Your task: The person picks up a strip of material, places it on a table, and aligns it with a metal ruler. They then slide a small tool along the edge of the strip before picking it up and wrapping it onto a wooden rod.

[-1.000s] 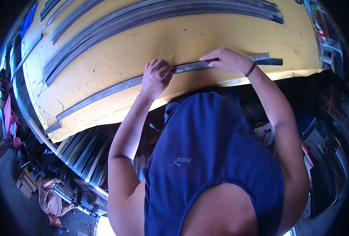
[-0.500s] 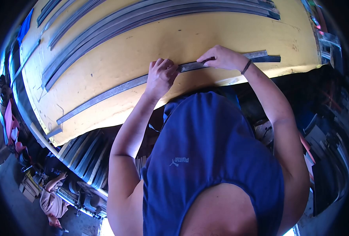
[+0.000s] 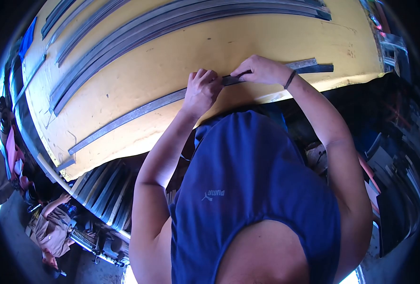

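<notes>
At lower left, a co-worker [image 3: 53, 232] in a brown shirt is near the yellow bench [image 3: 172, 71]. From the bench's left corner, a long grey strip [image 3: 125, 119] runs rightward near the front edge. The left hand [image 3: 203, 91] curls over its middle; whether it grips, I cannot tell. Just right, the right hand [image 3: 264, 71] pinches the strip. Past that wrist, a darker strip [image 3: 319, 69] lies alongside its end.
</notes>
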A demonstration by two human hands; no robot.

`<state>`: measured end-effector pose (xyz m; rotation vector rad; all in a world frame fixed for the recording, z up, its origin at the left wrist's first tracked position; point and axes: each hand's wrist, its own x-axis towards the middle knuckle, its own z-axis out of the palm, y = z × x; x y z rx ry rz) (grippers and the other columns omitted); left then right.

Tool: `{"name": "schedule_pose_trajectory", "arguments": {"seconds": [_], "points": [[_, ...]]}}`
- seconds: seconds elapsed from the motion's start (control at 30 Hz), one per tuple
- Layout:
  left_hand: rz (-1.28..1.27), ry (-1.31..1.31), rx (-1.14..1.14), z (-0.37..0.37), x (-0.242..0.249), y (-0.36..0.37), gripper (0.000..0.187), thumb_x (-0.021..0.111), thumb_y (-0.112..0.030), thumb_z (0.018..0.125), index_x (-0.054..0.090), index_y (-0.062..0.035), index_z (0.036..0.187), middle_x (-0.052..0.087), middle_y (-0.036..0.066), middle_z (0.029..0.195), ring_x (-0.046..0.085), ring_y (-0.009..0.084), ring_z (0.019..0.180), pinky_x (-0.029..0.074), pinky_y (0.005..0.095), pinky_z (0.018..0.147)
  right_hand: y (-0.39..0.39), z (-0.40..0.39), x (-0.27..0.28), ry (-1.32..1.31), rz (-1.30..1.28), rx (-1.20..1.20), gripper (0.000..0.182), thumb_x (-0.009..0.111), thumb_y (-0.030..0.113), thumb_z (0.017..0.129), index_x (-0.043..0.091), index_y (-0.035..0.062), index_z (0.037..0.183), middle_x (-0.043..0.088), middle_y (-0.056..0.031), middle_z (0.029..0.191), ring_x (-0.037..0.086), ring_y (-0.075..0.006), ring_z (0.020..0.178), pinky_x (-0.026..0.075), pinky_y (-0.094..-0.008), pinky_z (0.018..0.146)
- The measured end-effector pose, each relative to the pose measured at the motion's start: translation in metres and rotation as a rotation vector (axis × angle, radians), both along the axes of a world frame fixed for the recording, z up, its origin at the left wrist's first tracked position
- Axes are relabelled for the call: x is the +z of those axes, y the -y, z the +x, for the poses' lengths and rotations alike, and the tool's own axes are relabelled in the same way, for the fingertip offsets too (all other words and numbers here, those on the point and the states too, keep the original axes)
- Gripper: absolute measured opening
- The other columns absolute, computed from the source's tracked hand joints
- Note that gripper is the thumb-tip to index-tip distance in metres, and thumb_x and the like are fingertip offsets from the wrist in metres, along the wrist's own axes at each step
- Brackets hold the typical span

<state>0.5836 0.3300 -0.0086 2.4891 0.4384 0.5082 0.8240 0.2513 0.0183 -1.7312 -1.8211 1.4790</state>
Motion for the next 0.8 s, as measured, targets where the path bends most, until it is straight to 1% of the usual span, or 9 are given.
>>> {"name": "schedule_pose_trajectory", "arguments": {"seconds": [0.13,0.23,0.27,0.37,0.43,0.8], "points": [[-0.019,0.018,0.007,0.003,-0.003,0.001,0.012,0.069,-0.016,0.079,0.066,-0.0111,0.089,0.059,0.003,0.091,0.055,0.0247,0.088,0.042,0.0393,0.076,0.001,0.002,0.009,0.029,0.012,0.002,0.033,0.067,0.010,0.083,0.069,0.0060,0.116,0.070,-0.0162,0.108,0.067,-0.0311,0.097,0.051,-0.0364,0.088],[-0.022,-0.022,0.008,0.002,-0.001,0.001,0.018,0.071,-0.015,0.078,0.070,-0.0118,0.096,0.061,0.003,0.091,0.057,0.0246,0.091,0.041,0.0384,0.078,0.012,0.018,0.013,0.047,0.051,-0.036,0.034,0.065,0.009,0.084,0.068,0.0061,0.118,0.070,-0.0167,0.108,0.067,-0.0302,0.096,0.051,-0.0363,0.088],[-0.031,-0.016,0.012,0.003,0.000,0.001,0.018,0.072,-0.015,0.078,0.070,-0.0119,0.096,0.061,0.003,0.091,0.057,0.0246,0.090,0.041,0.0383,0.078,0.017,0.023,0.017,0.045,0.067,-0.056,0.034,0.065,0.009,0.085,0.068,0.0061,0.118,0.070,-0.0169,0.108,0.068,-0.0299,0.096,0.052,-0.0363,0.088],[-0.059,-0.001,0.024,0.004,0.000,0.002,0.015,0.071,-0.015,0.079,0.070,-0.0124,0.093,0.061,0.002,0.091,0.056,0.0246,0.090,0.041,0.0384,0.077,0.026,0.040,0.034,0.042,-0.046,-0.103,0.033,0.062,0.008,0.086,0.067,0.0058,0.118,0.071,-0.0162,0.108,0.068,-0.0288,0.096,0.052,-0.0360,0.089],[-0.076,0.006,0.036,0.005,0.000,0.003,0.010,0.070,-0.017,0.079,0.068,-0.0130,0.089,0.059,0.002,0.089,0.055,0.0246,0.088,0.041,0.0388,0.077,0.032,0.044,0.025,0.004,-0.027,-0.090,0.032,0.061,0.007,0.086,0.068,0.0056,0.117,0.071,-0.0153,0.107,0.068,-0.0285,0.096,0.051,-0.0358,0.089],[-0.089,-0.030,0.107,0.011,0.006,0.010,0.014,0.073,-0.016,0.077,0.068,-0.0110,0.089,0.060,0.003,0.090,0.055,0.0254,0.088,0.041,0.0389,0.078,0.038,0.048,0.014,0.033,0.019,-0.081,0.029,0.060,0.008,0.087,0.069,0.0057,0.115,0.071,-0.0145,0.106,0.067,-0.0283,0.097,0.051,-0.0358,0.091]]}}
